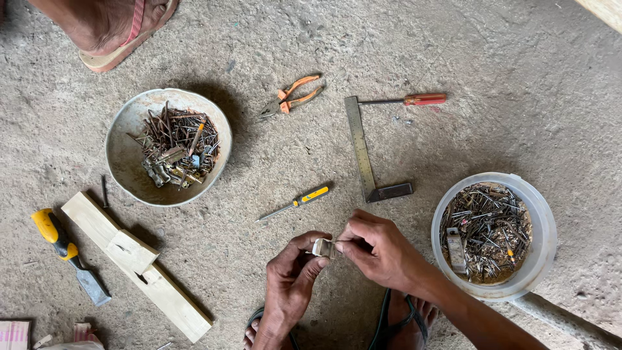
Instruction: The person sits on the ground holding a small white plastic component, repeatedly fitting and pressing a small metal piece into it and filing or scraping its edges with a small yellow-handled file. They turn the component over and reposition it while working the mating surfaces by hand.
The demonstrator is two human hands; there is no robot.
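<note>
Both hands low centre, forearms coming in from the bottom edge. Left hand [295, 269] curled, thumb + fingers pinching a small metal piece [322, 247] from its left side. Right hand [376, 249] meets it from the right, fingertips pressed together on something thin at the piece's edge; too small to tell what. Piece sits between the 2 hands, held off the concrete floor [505, 78].

Count, relative to hands:
- 2 containers: metal bowl [126, 152] of rusty nails + bits, up and well left of left hand; white plastic tub [544, 227] of nails just right of right wrist.
- 2 screwdrivers: yellow-handled screwdriver [295, 203] just above left hand, red-handled screwdriver [405, 100] far above right hand.
- 1 try square [364, 159] above right hand.
- 1 pliers [290, 96], orange grips, far above left hand.
- 1 chisel [65, 249], yellow handle, far left.
- 1 wood strip [129, 266] w/ small block on it, left of left hand.
- Another person's sandalled foot [113, 29] top left.
</note>
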